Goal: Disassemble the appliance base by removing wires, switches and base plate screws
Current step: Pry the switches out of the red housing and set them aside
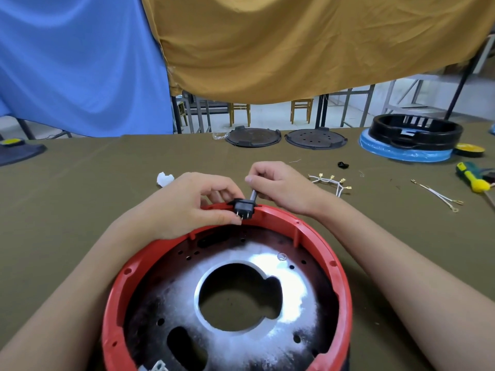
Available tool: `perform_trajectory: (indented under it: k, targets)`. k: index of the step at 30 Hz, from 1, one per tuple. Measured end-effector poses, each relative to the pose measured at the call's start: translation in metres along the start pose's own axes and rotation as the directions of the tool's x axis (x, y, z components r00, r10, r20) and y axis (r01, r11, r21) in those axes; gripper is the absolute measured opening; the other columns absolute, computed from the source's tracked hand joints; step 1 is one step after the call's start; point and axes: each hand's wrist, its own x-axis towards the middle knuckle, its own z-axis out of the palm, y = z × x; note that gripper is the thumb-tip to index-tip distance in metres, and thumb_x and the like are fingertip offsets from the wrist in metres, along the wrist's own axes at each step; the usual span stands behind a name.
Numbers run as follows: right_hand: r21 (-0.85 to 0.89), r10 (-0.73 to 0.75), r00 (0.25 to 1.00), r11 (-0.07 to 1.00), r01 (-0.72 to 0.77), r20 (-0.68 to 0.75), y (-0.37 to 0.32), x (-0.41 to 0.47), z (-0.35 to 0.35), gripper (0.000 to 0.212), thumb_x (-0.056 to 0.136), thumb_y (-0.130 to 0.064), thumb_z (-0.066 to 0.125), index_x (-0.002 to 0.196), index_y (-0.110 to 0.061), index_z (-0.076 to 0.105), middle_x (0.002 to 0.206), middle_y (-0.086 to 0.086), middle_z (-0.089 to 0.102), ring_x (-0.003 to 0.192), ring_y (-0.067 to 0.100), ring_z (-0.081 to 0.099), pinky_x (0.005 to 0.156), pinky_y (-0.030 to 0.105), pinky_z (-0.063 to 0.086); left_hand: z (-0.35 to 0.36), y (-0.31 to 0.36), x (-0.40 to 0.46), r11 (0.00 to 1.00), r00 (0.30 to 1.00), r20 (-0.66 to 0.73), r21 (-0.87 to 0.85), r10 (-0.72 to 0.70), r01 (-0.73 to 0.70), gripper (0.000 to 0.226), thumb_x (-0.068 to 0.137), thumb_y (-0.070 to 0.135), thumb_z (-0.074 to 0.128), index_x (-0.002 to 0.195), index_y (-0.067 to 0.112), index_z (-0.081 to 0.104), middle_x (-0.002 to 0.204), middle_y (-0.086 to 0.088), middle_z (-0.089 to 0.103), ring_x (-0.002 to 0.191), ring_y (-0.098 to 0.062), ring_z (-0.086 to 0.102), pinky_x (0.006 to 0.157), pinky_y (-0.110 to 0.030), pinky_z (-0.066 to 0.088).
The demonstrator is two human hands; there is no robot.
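Blue cloth (80, 62), ochre cloth (294, 44), wooden chairs (301, 109) behind.

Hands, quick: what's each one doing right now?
Left hand: pinches the black switch on the red base rim.
Right hand: grips a grey tool shaft beside the switch.

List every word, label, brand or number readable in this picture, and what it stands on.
None can be read.
Black ring housing: a white patch, too blurred to tell as text.
Black switch in the red appliance base, pinched by the left hand: no marking shows.
Green and yellow tool: no legible label.
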Motion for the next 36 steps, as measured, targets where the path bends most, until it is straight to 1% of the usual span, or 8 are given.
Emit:
perform_trajectory:
  k: [5, 9, 13, 17, 21, 26, 30, 36]
  targets:
    - [0.058, 0.098, 0.98, 0.992, -0.109, 0.172, 0.002, 0.0, 0.007, 0.025, 0.102, -0.017, 0.053, 0.084, -0.004, 0.064, 0.073, 0.005, 0.054, 0.068, 0.014, 0.047, 0.066, 0.03, 0.038, 0.0, 0.0, -0.001, 1.0, 1.0, -0.005, 0.011, -0.003, 0.003, 0.019, 0.078, 0.043, 0.076, 0.096, 0.038, 0.07, 0.084, 0.013, 0.067, 0.077, -0.01, 0.059, 0.068, -0.013, 0.046]
    - [0.108, 0.161, 0.955, 0.975, -0.192, 0.251, 0.006, 0.0, 0.007, 0.028, 0.099, -0.016, 0.052, 0.075, -0.011, 0.065, 0.072, 0.002, 0.057, 0.067, 0.012, 0.049, 0.069, 0.032, 0.04, 0.0, 0.0, 0.0, 1.0, 1.0, -0.003, 0.002, -0.005, 0.005, 0.019, 0.079, 0.041, 0.076, 0.097, 0.037, 0.07, 0.085, 0.01, 0.067, 0.076, -0.01, 0.057, 0.067, -0.014, 0.046]
    - [0.04, 0.244, 0.92, 0.962, -0.269, 0.307, 0.009, 0.002, 0.008, 0.03, 0.097, -0.018, 0.051, 0.087, 0.009, 0.06, 0.079, 0.01, 0.051, 0.073, 0.019, 0.046, 0.072, 0.034, 0.039, 0.0, 0.0, 0.0, 1.0, 1.0, 0.002, -0.024, -0.004, 0.004, 0.016, 0.083, 0.037, 0.076, 0.097, 0.037, 0.07, 0.085, 0.01, 0.066, 0.072, -0.007, 0.056, 0.066, -0.012, 0.044]
    - [-0.024, 0.213, 0.94, 0.976, -0.215, 0.267, 0.005, 0.0, 0.008, 0.027, 0.099, -0.022, 0.051, 0.081, -0.005, 0.061, 0.073, 0.002, 0.053, 0.067, 0.011, 0.047, 0.065, 0.027, 0.04, 0.0, -0.001, 0.0, 1.0, 1.0, 0.001, -0.025, 0.0, 0.0, 0.017, 0.083, 0.039, 0.075, 0.098, 0.037, 0.069, 0.086, 0.007, 0.067, 0.074, -0.014, 0.057, 0.066, -0.015, 0.046]
    - [0.153, 0.111, 0.99, 0.981, -0.123, 0.091, 0.001, -0.005, 0.002, 0.027, 0.103, -0.018, 0.051, 0.078, -0.01, 0.057, 0.053, -0.011, 0.048, 0.047, 0.005, 0.038, 0.045, 0.018, 0.031, 0.001, 0.0, 0.0, 0.999, 1.0, 0.008, -0.042, 0.005, -0.004, 0.017, 0.082, 0.039, 0.075, 0.098, 0.037, 0.069, 0.085, 0.007, 0.069, 0.073, -0.012, 0.059, 0.067, -0.019, 0.048]
    - [-0.103, -0.019, 0.999, 0.994, 0.023, 0.042, -0.006, -0.005, 0.001, 0.031, 0.102, -0.02, 0.053, 0.072, -0.013, 0.057, 0.055, -0.013, 0.046, 0.051, 0.003, 0.038, 0.054, 0.022, 0.032, 0.0, 0.002, -0.001, 0.999, 1.0, 0.001, -0.047, 0.005, -0.005, 0.017, 0.082, 0.037, 0.075, 0.097, 0.036, 0.069, 0.085, 0.005, 0.068, 0.071, -0.005, 0.055, 0.067, -0.012, 0.044]
    - [-0.048, 0.174, 0.957, 0.985, -0.167, 0.233, 0.005, -0.007, 0.004, 0.038, 0.103, -0.02, 0.048, 0.085, 0.012, 0.058, 0.075, 0.009, 0.048, 0.069, 0.017, 0.042, 0.065, 0.03, 0.034, 0.001, 0.001, -0.001, 0.999, 1.0, 0.0, -0.048, -0.011, 0.011, 0.016, 0.083, 0.034, 0.077, 0.097, 0.034, 0.07, 0.086, 0.005, 0.067, 0.071, -0.007, 0.053, 0.067, -0.013, 0.044]
    - [-0.123, 0.303, 0.901, 0.953, -0.278, 0.309, 0.008, 0.001, 0.005, 0.05, 0.083, -0.043, 0.053, 0.097, 0.003, 0.066, 0.084, 0.002, 0.065, 0.075, 0.009, 0.056, 0.076, 0.031, 0.052, 0.0, -0.001, -0.001, 0.999, 1.0, 0.003, -0.04, -0.02, 0.02, 0.015, 0.084, 0.033, 0.077, 0.097, 0.034, 0.069, 0.087, 0.006, 0.065, 0.073, -0.012, 0.054, 0.067, -0.014, 0.044]
